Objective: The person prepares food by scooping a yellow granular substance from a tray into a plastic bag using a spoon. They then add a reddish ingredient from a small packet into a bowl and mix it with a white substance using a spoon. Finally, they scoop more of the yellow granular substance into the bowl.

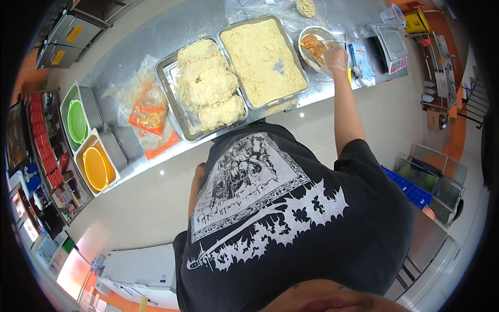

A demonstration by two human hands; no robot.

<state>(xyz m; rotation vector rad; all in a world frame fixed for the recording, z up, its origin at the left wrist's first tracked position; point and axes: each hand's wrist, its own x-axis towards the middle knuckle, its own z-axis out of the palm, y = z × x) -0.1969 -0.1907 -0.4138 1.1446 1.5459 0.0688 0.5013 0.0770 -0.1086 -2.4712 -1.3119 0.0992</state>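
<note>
My right hand [336, 57], in a clear plastic glove, is curled at the right rim of a metal bowl [303, 54] holding orange-brown wet food pieces [312, 43]. A thin metal rod [338, 41] crosses the bowl by my fingers; whether I grip it is unclear. Left of the bowl, a metal tray [306, 89] contains pale yellow crumbs [261, 58]. Beside it, another tray [165, 82] holds large crumb-coated pieces [210, 84]. Low beside my shirt, a sliver of what seems my left hand [200, 170] shows below the counter edge; the rest is hidden.
Plastic bags with orange print [148, 117] lie left of the trays. Farther left, bins hold a green basket [78, 121] and a yellow basket [96, 168]. A digital scale [393, 46] and a blue-white packet [360, 62] stand right of the bowl. A crumb-filled container [307, 7] sits behind.
</note>
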